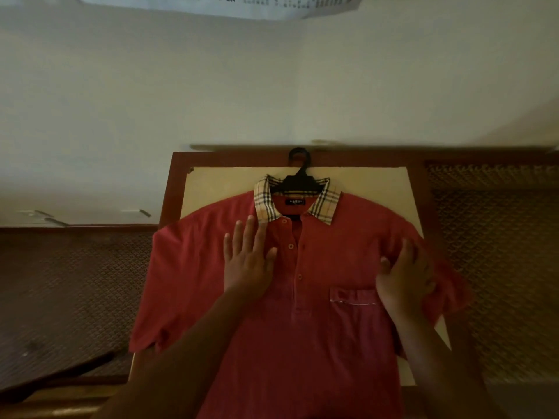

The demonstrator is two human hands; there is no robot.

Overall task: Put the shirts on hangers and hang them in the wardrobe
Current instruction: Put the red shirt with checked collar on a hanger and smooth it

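1. The red polo shirt (302, 297) hangs on a black hanger (298, 179), whose hook is caught over the top edge of a wooden-framed door panel (414, 213); the shirt lies flat against the panel's pale centre, front facing out

2. The plaid collar (266, 204) frames the hanger's neck, so the hanger looks properly seated inside the shoulders; hooking it here probably frees both hands for tidying

3. The left hand (248, 261) rests flat on the chest just left of the button placket, fingers straight and slightly spread, holding nothing; it seems to be pressing the cloth against the panel to smooth it or steady it

4. The right hand (405, 282) is at the right shoulder, just above the chest pocket (352, 297), with fingers curled and cloth bunched around them; it appears to be gripping the fabric, likely to tug the shoulder seam square over the hanger's arm

5. Woven lattice panels (490, 267) sit to the right, and another to the left, lower down; whether this door belongs to the wardrobe I cannot tell

6. Judged from this, the shirt is on its hanger and only needs straightening; if this spot is temporary, moving it to the rail remains
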